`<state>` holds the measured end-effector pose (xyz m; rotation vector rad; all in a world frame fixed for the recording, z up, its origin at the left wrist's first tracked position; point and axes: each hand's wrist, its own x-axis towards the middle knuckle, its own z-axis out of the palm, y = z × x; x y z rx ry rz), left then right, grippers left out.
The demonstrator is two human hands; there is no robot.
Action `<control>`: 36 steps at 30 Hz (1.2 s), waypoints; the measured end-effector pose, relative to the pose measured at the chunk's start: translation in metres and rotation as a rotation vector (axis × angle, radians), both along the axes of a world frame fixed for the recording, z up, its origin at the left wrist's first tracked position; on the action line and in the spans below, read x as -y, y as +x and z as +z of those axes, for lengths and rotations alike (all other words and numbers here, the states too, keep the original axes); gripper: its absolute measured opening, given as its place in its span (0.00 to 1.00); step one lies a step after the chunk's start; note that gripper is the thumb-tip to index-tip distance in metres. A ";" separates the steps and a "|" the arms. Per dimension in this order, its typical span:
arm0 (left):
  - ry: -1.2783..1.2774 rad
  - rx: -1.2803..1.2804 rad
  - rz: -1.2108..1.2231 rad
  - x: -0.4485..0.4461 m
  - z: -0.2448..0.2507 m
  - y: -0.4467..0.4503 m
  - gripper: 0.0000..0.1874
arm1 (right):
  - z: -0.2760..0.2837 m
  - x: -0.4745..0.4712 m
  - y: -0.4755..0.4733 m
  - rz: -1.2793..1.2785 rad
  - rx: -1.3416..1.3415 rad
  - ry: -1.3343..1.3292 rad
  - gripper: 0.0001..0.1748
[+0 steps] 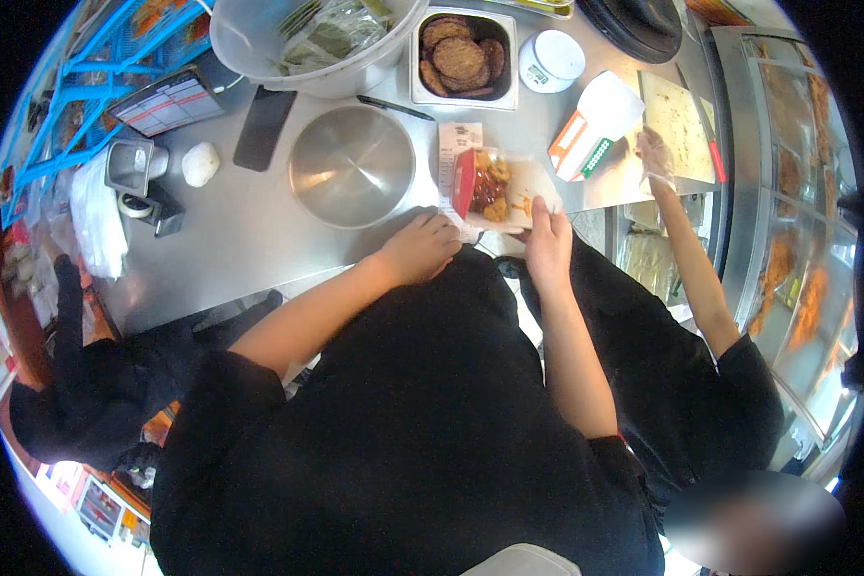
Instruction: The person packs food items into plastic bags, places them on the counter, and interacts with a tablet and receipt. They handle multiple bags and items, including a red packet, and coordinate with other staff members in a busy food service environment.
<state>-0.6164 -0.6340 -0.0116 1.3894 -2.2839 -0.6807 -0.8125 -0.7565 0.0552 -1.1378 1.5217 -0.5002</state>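
Observation:
My right hand (pixel 549 241) grips the side of an open paper food box (pixel 463 186), with the thumb on the white flap. Inside the box lie fried pieces in a dark red sauce (pixel 491 186), and a few orange smears mark the flap. Under the box a printed paper slip (pixel 461 137) lies on the steel counter (pixel 209 237). My left hand (pixel 426 245) rests at the counter's front edge beside the slip, its fingers curled downward. What its palm touches is hidden. Just left of the box is a round, shallow stainless steel bowl (pixel 351 167).
Behind are a steel pan (pixel 415 65) of brown patties, a plastic tub (pixel 248 50), a white scale (pixel 551 61) and a pen (pixel 394 107). At right, a co-worker's gloved hand (pixel 655 155) is near a cutting board (pixel 680 129), knife (pixel 717 160) and printed carton (pixel 583 133). A phone (pixel 263 129) lies left.

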 end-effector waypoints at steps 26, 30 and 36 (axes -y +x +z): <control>-0.051 0.153 0.185 -0.011 -0.012 0.020 0.26 | 0.018 0.053 0.034 0.305 0.135 0.053 0.30; -0.063 0.197 0.245 -0.033 -0.018 0.026 0.27 | 0.020 0.031 0.043 0.119 0.266 0.127 0.32; 0.007 -0.152 0.541 -0.047 -0.020 0.037 0.21 | 0.014 -0.001 0.037 0.086 0.361 0.328 0.30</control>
